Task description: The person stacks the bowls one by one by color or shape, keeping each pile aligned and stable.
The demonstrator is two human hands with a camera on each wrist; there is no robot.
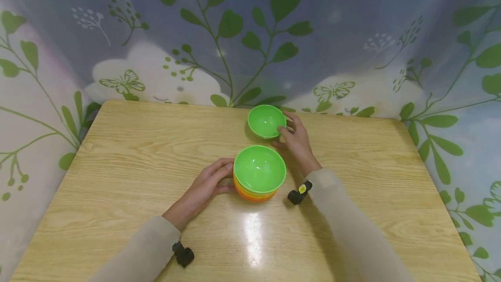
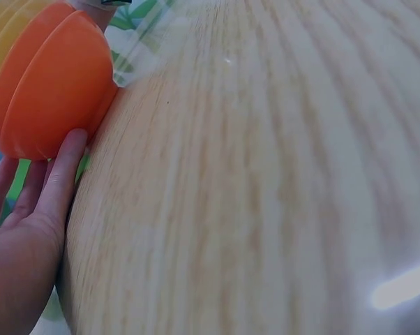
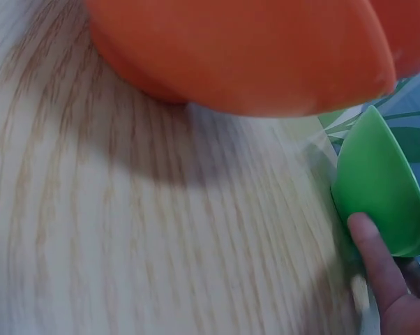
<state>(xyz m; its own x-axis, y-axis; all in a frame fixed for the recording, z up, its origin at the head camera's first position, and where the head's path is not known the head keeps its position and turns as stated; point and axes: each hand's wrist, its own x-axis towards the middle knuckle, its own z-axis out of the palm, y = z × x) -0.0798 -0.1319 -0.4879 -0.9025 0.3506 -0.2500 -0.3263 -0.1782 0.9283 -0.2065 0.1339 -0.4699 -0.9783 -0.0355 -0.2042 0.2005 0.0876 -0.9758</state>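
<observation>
A stack of nested bowls stands on the wooden table, a green bowl on top and yellow and orange bowls below. Against the stack's left side rests my left hand, its fingers extended; the left wrist view shows the fingertips touching the lower orange bowl. Behind the stack, a single green bowl sits near the table's far edge. My right hand pinches that bowl's right rim, thumb at the inner side and fingers outside. In the right wrist view, one finger lies along its green wall.
The light wooden table ends at a curtain with leaves and butterflies, close behind the single bowl. Small black cameras are strapped to the left wrist and right wrist.
</observation>
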